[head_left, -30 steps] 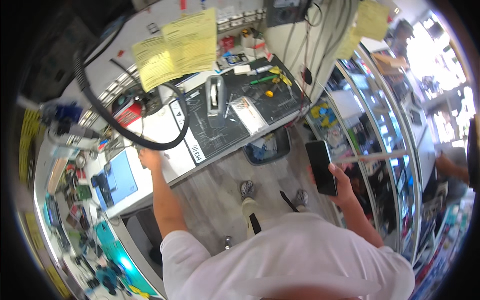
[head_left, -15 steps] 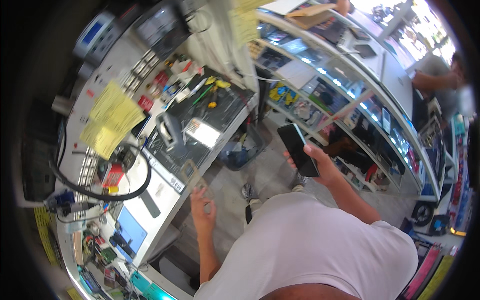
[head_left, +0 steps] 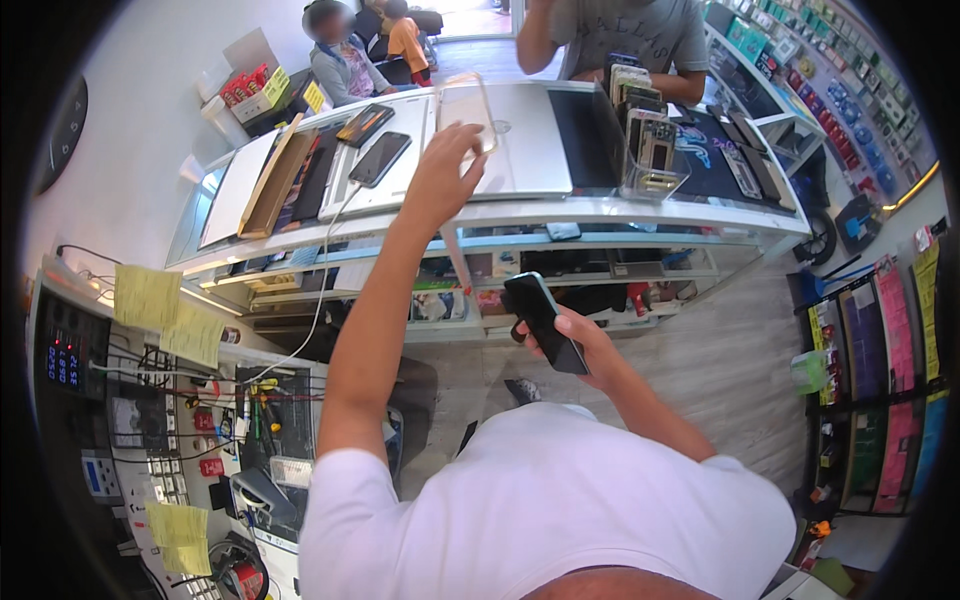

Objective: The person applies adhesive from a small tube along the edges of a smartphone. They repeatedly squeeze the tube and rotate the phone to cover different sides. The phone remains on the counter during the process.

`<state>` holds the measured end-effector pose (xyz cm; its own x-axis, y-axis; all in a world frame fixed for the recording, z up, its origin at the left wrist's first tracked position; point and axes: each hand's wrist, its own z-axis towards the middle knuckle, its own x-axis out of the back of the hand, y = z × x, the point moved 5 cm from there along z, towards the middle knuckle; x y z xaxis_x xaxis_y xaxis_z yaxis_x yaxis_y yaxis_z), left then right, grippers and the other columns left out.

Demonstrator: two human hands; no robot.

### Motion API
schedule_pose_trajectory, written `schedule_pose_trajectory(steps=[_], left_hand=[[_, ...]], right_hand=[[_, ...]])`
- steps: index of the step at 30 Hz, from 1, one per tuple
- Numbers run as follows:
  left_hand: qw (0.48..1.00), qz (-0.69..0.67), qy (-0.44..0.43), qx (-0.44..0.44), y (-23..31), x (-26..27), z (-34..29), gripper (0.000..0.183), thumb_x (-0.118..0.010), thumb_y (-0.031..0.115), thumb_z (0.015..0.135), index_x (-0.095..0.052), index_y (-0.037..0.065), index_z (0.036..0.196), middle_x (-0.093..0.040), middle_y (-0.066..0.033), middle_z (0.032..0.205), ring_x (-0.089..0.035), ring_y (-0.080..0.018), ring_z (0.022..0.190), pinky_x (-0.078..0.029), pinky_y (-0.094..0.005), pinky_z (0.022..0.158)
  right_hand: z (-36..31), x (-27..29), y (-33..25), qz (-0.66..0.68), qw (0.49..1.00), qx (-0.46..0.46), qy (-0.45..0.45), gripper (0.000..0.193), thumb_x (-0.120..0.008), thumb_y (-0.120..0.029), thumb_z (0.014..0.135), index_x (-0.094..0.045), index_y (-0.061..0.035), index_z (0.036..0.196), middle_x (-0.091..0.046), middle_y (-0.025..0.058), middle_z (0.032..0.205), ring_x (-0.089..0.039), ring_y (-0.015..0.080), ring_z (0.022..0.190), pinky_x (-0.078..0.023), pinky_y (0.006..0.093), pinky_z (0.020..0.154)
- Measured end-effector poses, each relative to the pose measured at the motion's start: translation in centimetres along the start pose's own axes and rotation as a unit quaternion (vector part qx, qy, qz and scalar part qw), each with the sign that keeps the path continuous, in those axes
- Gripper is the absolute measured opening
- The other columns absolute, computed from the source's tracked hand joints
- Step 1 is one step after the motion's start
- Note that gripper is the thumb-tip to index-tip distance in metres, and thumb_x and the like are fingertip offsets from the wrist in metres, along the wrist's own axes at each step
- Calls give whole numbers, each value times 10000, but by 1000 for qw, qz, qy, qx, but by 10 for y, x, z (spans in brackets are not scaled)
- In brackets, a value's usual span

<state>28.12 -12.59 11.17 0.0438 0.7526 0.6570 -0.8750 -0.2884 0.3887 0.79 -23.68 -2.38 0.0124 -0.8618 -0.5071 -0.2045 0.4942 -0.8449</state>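
Observation:
My left hand [head_left: 444,176] reaches out over the glass counter [head_left: 400,212], its fingers closed on the near end of a clear phone case [head_left: 462,100] with a pale brownish rim. Beneath the case is a closed silver laptop [head_left: 530,150]. My right hand [head_left: 592,347] grips a dark-screened smartphone [head_left: 545,322] in front of my body, the thumb along its edge. To the left of my left hand lie another smartphone [head_left: 381,160] with a white cable plugged in, and a dark phone-sized item [head_left: 365,124].
Cardboard [head_left: 272,185] leans at the counter's left end. A clear holder of phone cases [head_left: 652,150] stands to the right. A person in a grey shirt [head_left: 640,40] is across the counter; others sit behind. The workbench [head_left: 275,420] is at lower left, a shoe [head_left: 522,391] below me.
My view has turned from the workbench toward the counter. My left hand has moved from beside the bench to over the counter with the clear case. The smartphone stays in my right hand.

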Motion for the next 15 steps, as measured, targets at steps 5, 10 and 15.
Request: schedule_pose_trajectory(steps=[5, 10, 15], left_hand=[[976, 17, -189, 109, -58, -82, 58, 365, -715, 198, 949, -661, 39, 1273, -695, -208, 1277, -634, -400, 1238, -492, -479, 1082], [990, -73, 117, 39, -19, -8, -30, 443, -745, 342, 971, -644, 84, 1317, -676, -128, 1323, -608, -332, 1302, -434, -446, 1136], [850, -77, 445, 271, 6, 121, -298, 142, -646, 210, 1058, -625, 71, 1082, -607, -23, 1037, -596, -116, 939, -500, -288, 869]], right_hand=[[-11, 36, -22, 44, 997, 54, 43, 760, -593, -522, 1025, -478, 44, 1520, -655, 181, 1337, -658, 232, 1127, -544, 369, 984], [15, 19, -26, 82, 995, 55, -3, 732, -495, -504, 1071, -428, 55, 1540, -615, 240, 1353, -643, 294, 1121, -549, 416, 962], [70, -35, -21, 52, 994, -10, -100, 756, -491, -532, 1066, -423, 56, 1538, -605, 245, 1346, -635, 298, 1116, -542, 423, 961]])
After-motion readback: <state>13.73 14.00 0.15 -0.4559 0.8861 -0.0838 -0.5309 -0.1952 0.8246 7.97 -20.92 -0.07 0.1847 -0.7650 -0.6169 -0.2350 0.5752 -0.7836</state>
